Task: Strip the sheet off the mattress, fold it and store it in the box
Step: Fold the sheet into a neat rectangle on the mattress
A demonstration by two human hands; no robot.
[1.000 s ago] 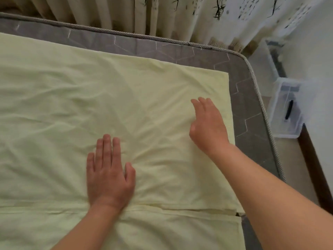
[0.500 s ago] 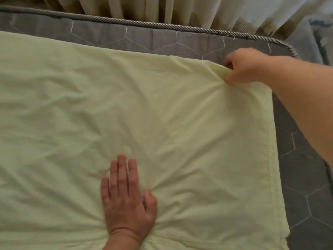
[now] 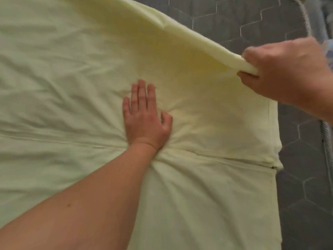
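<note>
The sheet is plain pale yellow-green, while the mattress is dark grey, quilted in light-stitched hexagons, with a grey-and-white twisted cord along its edge.

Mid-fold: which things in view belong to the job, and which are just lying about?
Job: sheet; mattress; left hand pressing the sheet flat; right hand pinching its lifted edge.
Lying about: only a blurred bluish patch beyond the mattress corner, too unclear to name.

Pressing left hand flat on sheet, fingers straight, forearm reaching forward. Gripping sheet edge with right hand, fingers curled, thumb beneath, held up.
</note>
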